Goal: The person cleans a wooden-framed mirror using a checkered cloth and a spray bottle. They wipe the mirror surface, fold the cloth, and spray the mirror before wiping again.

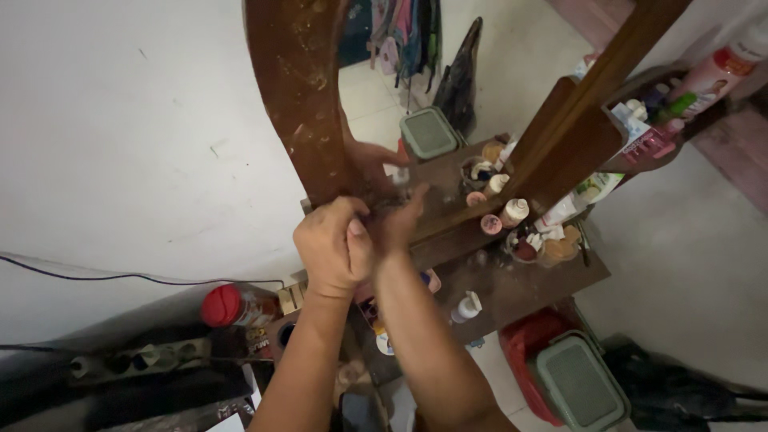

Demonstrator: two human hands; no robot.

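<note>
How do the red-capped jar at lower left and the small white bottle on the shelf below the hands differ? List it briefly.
The red-capped jar is wide and squat; the small white bottle is slim and narrows to a nozzle. The jar has a broad red lid and a printed label; the bottle is plain white. The jar sits left of the left hand, the bottle right of the right forearm. Both lean away from upright in this view.

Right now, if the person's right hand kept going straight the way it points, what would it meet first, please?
Probably the mirror glass: the right hand points up at it, near the brown wooden frame, where its reflection shows. Depth is unclear; it may already touch.
</note>
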